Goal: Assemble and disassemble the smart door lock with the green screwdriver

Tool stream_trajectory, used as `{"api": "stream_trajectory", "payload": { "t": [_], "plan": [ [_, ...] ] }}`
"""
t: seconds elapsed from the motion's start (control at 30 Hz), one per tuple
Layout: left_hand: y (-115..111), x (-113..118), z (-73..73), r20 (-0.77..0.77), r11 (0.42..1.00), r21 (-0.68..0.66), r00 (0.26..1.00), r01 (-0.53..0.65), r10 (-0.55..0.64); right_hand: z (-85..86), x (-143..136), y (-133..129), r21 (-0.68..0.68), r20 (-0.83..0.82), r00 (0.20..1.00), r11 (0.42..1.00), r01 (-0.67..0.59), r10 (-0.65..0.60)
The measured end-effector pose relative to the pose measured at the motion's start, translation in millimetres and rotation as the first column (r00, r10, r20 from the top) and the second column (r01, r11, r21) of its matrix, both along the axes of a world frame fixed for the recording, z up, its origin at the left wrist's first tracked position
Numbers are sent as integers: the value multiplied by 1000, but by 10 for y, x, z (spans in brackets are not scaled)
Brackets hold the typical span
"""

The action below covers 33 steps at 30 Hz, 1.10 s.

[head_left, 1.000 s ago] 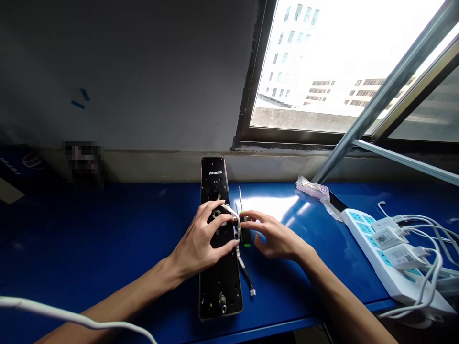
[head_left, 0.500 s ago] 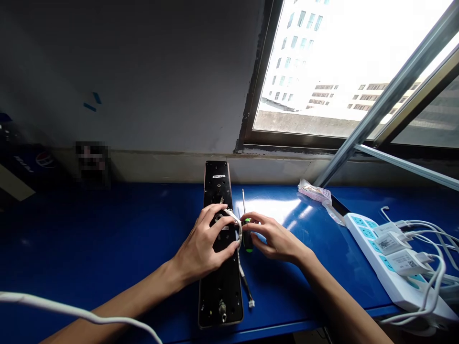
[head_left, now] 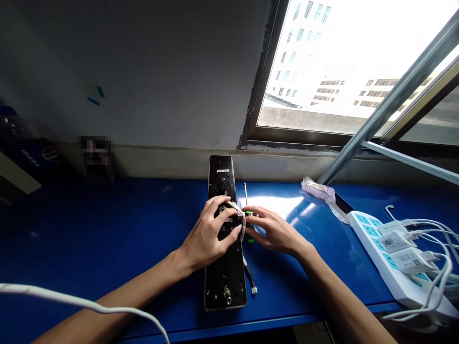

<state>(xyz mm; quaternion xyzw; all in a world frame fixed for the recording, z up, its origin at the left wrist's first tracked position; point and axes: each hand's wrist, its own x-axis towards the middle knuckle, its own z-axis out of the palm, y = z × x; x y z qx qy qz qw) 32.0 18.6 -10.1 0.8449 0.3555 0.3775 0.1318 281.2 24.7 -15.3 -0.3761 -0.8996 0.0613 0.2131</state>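
Right grip [head_left: 278, 231] has tucked its thumb closer to the white cable [head_left: 244, 222] over the last second, left grip [head_left: 204, 236] basically parked.

Left one's spread across the black panel [head_left: 219, 282], fingertips by the cable; honestly can't tell if either is actually pinching it. Panel's lying lengthwise on the blue desk [head_left: 107, 229], cable looped at its right edge, white plug [head_left: 254, 290] beside it. Green-and-black screwdriver [head_left: 245, 193] sits partly behind the right fingers.
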Motion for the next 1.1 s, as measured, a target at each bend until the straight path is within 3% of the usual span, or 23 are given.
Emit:
{"api": "stream_trajectory", "payload": {
  "t": [0.13,0.27,0.47,0.6,0.77,1.1],
  "plan": [
    [21,-106,97,8,995,64,997,-77,77,55,26,-14,41,-33,999,999,18,-17],
    [134,-263,215,65,979,95,982,-181,175,226,-3,42,107,-131,990,992,70,-56],
    [322,-429,173,12,980,-29,980,-196,196,421,-204,254,245,-265,963,962,122,-54],
    [400,-516,40,-42,980,-40,981,-193,191,294,-256,313,326,-328,942,928,182,-70],
    [439,-574,-82,-65,980,-61,980,-192,188,99,-194,249,350,-296,951,917,192,-86],
    [349,-542,-47,-73,983,-57,983,-174,169,54,-216,229,356,-274,957,914,193,-96]
  ]
}}
